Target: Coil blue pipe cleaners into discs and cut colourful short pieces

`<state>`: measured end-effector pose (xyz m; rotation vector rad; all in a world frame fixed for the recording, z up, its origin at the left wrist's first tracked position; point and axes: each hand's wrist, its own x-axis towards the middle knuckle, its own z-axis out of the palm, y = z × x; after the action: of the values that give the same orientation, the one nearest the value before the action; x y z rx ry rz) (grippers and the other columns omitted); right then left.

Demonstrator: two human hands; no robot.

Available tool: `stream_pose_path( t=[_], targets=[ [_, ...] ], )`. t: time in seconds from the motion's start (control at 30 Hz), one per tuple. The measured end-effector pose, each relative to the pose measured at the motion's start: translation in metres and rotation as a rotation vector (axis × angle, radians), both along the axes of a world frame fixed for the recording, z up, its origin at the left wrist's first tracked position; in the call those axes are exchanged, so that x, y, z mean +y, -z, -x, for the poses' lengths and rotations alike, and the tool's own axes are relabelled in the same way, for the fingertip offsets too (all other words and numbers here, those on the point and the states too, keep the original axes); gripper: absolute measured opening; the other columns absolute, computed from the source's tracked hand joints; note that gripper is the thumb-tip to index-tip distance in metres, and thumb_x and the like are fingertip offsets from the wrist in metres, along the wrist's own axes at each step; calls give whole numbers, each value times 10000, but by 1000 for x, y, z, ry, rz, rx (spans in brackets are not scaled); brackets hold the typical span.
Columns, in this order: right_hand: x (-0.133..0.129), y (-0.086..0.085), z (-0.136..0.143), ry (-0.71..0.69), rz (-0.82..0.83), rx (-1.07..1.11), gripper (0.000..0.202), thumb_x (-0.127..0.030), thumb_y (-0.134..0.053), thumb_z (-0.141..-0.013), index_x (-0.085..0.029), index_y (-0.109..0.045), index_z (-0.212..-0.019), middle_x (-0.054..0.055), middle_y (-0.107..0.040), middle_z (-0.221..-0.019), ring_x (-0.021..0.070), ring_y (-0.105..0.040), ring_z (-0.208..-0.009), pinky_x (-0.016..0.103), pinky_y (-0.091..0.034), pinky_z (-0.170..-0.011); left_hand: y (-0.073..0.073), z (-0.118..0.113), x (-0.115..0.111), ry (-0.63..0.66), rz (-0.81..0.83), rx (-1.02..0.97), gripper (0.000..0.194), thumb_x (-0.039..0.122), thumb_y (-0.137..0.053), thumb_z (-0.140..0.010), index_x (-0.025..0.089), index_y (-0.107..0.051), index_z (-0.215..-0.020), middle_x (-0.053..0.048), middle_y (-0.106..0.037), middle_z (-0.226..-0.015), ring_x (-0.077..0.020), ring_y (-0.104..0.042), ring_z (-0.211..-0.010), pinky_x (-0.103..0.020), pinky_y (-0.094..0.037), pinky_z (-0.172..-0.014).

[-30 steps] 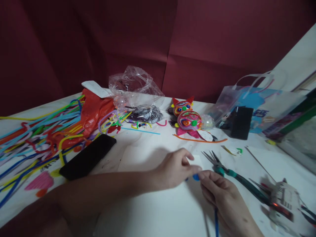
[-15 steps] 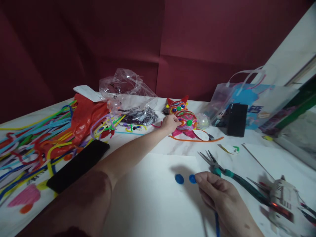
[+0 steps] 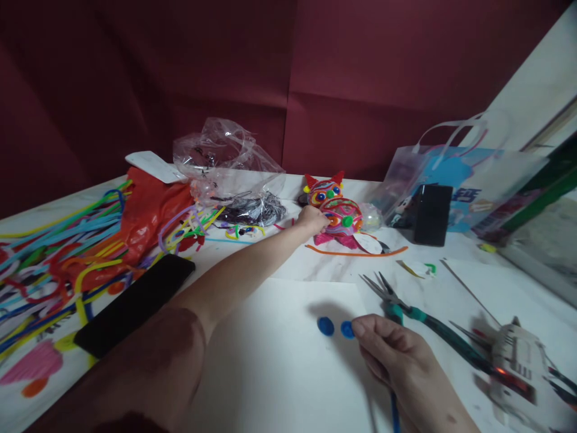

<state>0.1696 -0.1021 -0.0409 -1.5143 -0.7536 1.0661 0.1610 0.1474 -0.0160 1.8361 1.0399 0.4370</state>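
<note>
My left hand (image 3: 314, 221) reaches to the far side of the table, its fingers drawn together against the left side of a colourful pipe-cleaner figure (image 3: 340, 215). The figure has red ears, big round eyes and a green nose; my fingers cover part of it. Close to me, my right hand (image 3: 399, 355) pinches a small blue coiled pipe-cleaner disc (image 3: 347, 329) between thumb and finger. A blue stem (image 3: 395, 412) hangs below that hand. Just left of it, a second blue disc (image 3: 326, 326) appears over the white paper (image 3: 279, 355).
Green-handled pliers (image 3: 428, 322) and a glue gun (image 3: 514, 367) with a lit red light lie right. A dark phone (image 3: 431, 215) stands before a clear bag (image 3: 478, 162). Left are a black slab (image 3: 135, 304), pipe cleaners (image 3: 81, 231) and a red bag (image 3: 155, 210).
The view has shifted slightly. Both hands keep nearly the same places, and the red loop on the figure's body looks turned a little.
</note>
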Motion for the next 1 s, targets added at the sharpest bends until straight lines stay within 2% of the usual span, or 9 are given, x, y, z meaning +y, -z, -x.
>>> stream_pose_path(
  t=[0.3, 0.8, 0.9, 1.0],
  targets=[
    [-1, -3, 4, 37, -15, 30, 395, -527, -693, -628, -149, -587, -584, -62, -301, -397, 61, -183, -400, 237, -101, -404, 2, -3, -5, -20, 59, -37, 302, 332, -486, -830, 136, -516, -1058, -67, -552, -1025, -155, -555, -867, -350, -481, -737],
    [-2, -1, 2, -6, -9, 38, 403, -539, -684, -639, -148, -590, -609, -63, -315, -412, 61, -193, -409, 236, -103, -410, 1, -4, -7, -15, 112, -77, 314, 329, -480, -833, 141, -504, -1084, -73, -539, -1061, -164, -548, -899, -365, -475, -758],
    [-1, -1, 2, 2, -4, 35, 403, -536, -684, -642, -147, -587, -600, -62, -314, -417, 60, -188, -413, 236, -102, -413, 2, -6, -6, -24, 96, -81, 301, 329, -483, -832, 136, -515, -1060, -67, -551, -1027, -153, -555, -866, -348, -481, -736],
    [-1, -1, 2, -5, -2, 31, 419, -554, -681, -634, -145, -593, -611, -63, -313, -412, 59, -188, -410, 236, -99, -410, 2, -8, -6, -55, 75, -84, 257, 328, -491, -829, 122, -545, -970, -42, -580, -906, -116, -564, -752, -295, -488, -660]
  ],
)
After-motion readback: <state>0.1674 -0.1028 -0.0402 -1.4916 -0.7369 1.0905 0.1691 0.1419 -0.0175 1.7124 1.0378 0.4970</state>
